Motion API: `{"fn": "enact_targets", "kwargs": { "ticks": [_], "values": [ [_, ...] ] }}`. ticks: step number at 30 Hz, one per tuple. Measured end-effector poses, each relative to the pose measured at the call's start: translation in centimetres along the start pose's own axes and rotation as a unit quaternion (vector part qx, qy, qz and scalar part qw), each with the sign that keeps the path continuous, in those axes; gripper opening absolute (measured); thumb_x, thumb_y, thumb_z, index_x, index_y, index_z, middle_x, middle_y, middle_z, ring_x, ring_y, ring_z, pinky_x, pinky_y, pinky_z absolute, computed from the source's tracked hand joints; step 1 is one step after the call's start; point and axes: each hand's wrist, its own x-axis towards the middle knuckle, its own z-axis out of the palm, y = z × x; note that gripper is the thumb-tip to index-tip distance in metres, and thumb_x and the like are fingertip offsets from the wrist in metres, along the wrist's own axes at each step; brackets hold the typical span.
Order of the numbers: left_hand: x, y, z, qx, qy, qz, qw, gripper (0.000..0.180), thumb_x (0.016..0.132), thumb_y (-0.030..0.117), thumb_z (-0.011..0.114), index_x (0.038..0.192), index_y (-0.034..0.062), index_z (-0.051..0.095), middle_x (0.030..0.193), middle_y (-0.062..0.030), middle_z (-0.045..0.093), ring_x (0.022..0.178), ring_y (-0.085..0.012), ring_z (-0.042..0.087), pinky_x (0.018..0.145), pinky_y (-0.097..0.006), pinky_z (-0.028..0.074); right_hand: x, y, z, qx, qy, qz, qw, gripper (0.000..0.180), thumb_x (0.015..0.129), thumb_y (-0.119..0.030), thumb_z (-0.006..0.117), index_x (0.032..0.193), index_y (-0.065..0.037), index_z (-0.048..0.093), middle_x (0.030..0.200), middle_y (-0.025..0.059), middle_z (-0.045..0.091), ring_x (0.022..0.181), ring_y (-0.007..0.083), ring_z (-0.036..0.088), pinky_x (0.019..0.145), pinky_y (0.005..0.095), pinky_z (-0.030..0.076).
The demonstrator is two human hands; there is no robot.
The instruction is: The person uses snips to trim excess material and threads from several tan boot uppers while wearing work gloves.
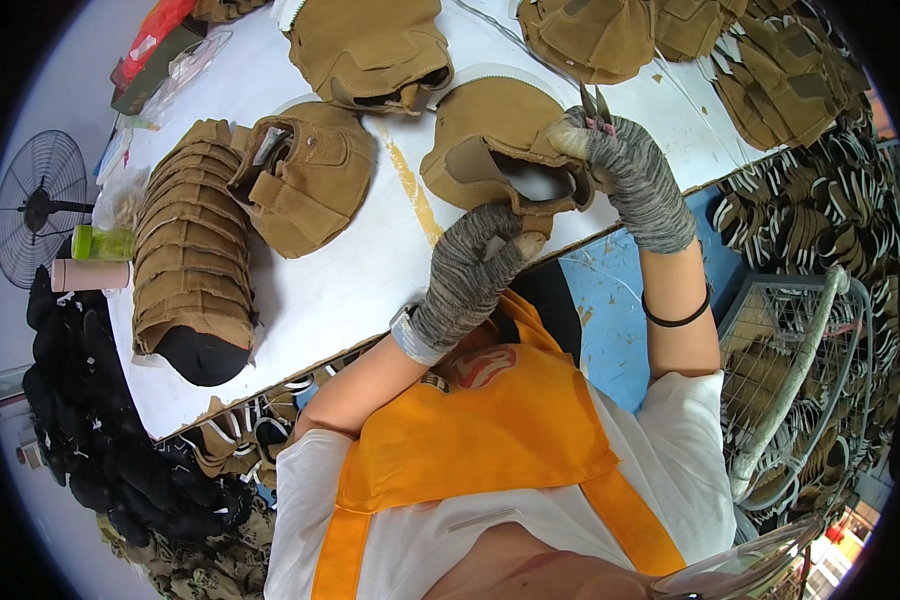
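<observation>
Near the front edge of the white table, a brown, suede-like upper curves around a gaping opening. From it, a matching upper crowds close at ten o'clock, a folded upper lies at nine, with a ridged stack beyond. Marled-knit-gloved, the left hand pinches its near rim; the right hand, closed around dark pointed snips, grips its right edge.

1 fisheye view | head-worn | faces down | close above hands and table
</observation>
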Motion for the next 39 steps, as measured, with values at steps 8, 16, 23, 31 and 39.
{"fn": "enact_targets", "kwargs": {
  "ticks": [8,16,23,31,39],
  "values": [
    [-0.2,1.4,-0.1,-0.022,-0.001,-0.032,0.999,0.019,0.087,0.017,0.066,0.101,0.0051,0.063,0.088,-0.0018,0.063,0.08,-0.0102,0.054,0.073,-0.025,0.046,-0.7,1.3,-1.0,0.07,0.048,0.015,0.996,0.045,0.085,-0.04,0.064,0.107,0.0,0.063,0.069,-0.0006,0.057,0.055,0.0054,0.05,0.047,0.0193,0.039],
    [0.2,2.2,-0.6,-0.023,0.022,-0.031,0.999,0.02,0.088,0.02,0.064,0.102,0.0061,0.064,0.088,-0.0019,0.063,0.084,-0.0104,0.055,0.077,-0.025,0.045,-2.8,-0.6,1.5,-0.053,0.169,-0.172,0.969,0.027,0.086,-0.016,0.064,0.11,-0.003,0.062,0.087,0.0023,0.06,0.081,0.0097,0.057,0.072,0.0224,0.046],
    [0.6,1.5,-2.1,-0.051,0.049,-0.005,0.997,0.027,0.094,0.026,0.054,0.1,0.001,0.063,0.087,-0.0066,0.064,0.082,-0.015,0.059,0.077,-0.027,0.046,-4.6,0.6,4.0,-0.395,0.087,-0.239,0.883,0.051,0.069,-0.007,0.074,0.117,-0.011,0.058,0.116,0.0095,0.057,0.097,0.0225,0.063,0.081,0.0311,0.053],
    [1.0,2.5,-1.8,-0.091,0.158,0.018,0.983,0.046,0.095,0.031,0.051,0.128,-0.0002,0.043,0.117,-0.01,0.053,0.108,-0.0155,0.05,0.094,-0.029,0.04,-6.8,3.0,0.9,-0.238,0.268,-0.249,0.899,0.05,0.076,-0.013,0.076,0.121,-0.005,0.056,0.112,0.0055,0.063,0.097,0.0146,0.061,0.091,0.0296,0.049],
    [2.0,4.4,-2.0,-0.604,-0.149,-0.199,0.758,0.082,0.086,0.062,0.047,0.14,0.0036,0.028,0.143,-0.0146,0.035,0.132,-0.0281,0.034,0.111,-0.043,0.027,-8.0,-0.4,-2.1,-0.099,0.254,-0.32,0.907,0.051,0.08,-0.026,0.074,0.119,0.0,0.055,0.105,0.0087,0.062,0.094,0.018,0.06,0.085,0.0303,0.049]
  ]
}}
